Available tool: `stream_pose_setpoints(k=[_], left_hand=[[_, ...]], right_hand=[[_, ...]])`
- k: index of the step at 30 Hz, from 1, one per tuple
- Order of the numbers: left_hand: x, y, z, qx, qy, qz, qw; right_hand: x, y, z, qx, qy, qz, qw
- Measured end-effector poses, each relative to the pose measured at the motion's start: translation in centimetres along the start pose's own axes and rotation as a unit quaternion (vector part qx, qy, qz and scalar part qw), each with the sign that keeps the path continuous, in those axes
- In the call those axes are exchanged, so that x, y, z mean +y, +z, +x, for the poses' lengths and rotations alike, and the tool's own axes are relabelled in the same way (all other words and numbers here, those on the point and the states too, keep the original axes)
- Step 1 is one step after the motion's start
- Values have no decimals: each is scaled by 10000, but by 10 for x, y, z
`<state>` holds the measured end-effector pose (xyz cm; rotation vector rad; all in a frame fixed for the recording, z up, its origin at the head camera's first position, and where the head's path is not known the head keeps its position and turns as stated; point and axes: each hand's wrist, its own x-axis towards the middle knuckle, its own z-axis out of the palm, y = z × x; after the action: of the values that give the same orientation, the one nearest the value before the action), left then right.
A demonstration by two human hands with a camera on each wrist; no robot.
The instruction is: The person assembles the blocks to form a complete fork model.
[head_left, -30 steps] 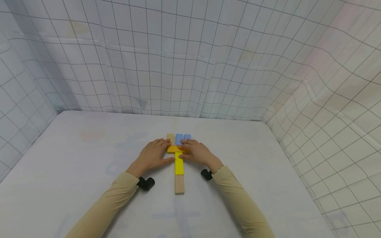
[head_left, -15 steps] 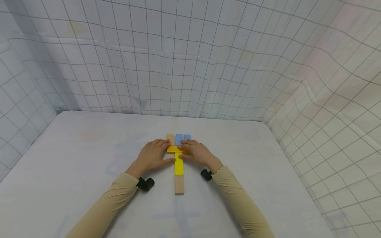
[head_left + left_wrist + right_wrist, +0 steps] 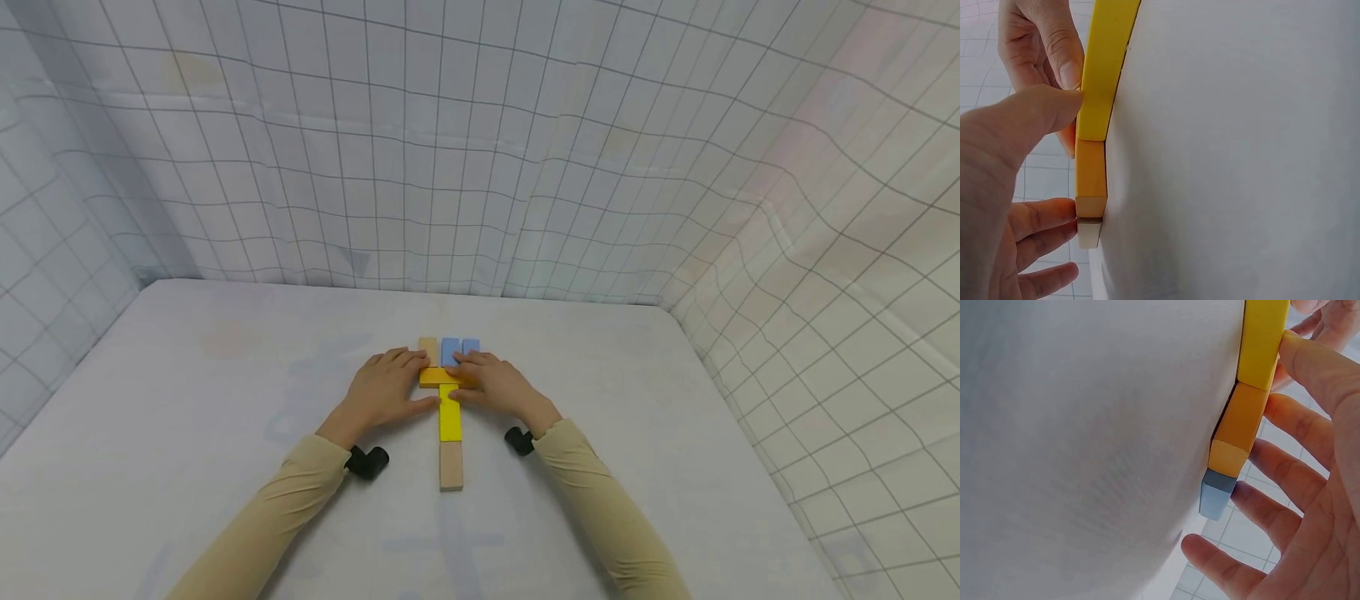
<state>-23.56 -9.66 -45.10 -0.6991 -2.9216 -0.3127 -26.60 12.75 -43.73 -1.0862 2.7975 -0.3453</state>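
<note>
Flat wooden blocks form a pattern on the white table. An orange block (image 3: pixel 432 378) lies crosswise, and a yellow block (image 3: pixel 450 425) runs from its middle toward the near side, ending at a plain wood block (image 3: pixel 451 467). Beyond the orange one stand another plain block (image 3: pixel 427 348) and two blue blocks, a middle one (image 3: pixel 449 350) and a right one (image 3: pixel 470 345). My left hand (image 3: pixel 382 390) spreads over the left side, thumb tip at the yellow block (image 3: pixel 1107 75). From the right, my right hand (image 3: pixel 498 385) rests loosely extended fingers on the orange and blue blocks, thumb at the yellow block (image 3: pixel 1262 344).
White cloth covers the table (image 3: pixel 637 467). Grid-patterned curtains (image 3: pixel 465 167) hang behind it and along both sides. A black wrist camera (image 3: pixel 367 463) sits at the left wrist, another black camera (image 3: pixel 519 441) at the right, both close above the table.
</note>
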Motion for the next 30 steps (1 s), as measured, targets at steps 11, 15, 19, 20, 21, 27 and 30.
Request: stream_pose_setpoints(k=[11, 15, 19, 20, 21, 27, 30], left_hand=[[2, -6, -1, -65, 2, -113, 9999], [2, -6, 0, -122, -6, -63, 9999], [1, -5, 4, -113, -38, -26, 9999], [1, -5, 5, -102, -50, -48, 9999], [1, -6, 5, -83, -50, -78, 9999], [2, -9, 7, -11, -12, -216, 9998], [2, -10, 7, -14, -15, -246, 9997]], right_hand=[[-2, -3, 0, -36, 21, -14, 10000], [-3, -3, 0, -55, 22, -55, 10000], [-3, -4, 0, -63, 40, -82, 9999], [-4, -4, 0, -66, 40, -86, 9999], [-4, -4, 0, -76, 41, -100, 9999], [-5, -7, 2, -121, -12, -427, 9990], [-5, -7, 4, -122, -59, -641, 9979]])
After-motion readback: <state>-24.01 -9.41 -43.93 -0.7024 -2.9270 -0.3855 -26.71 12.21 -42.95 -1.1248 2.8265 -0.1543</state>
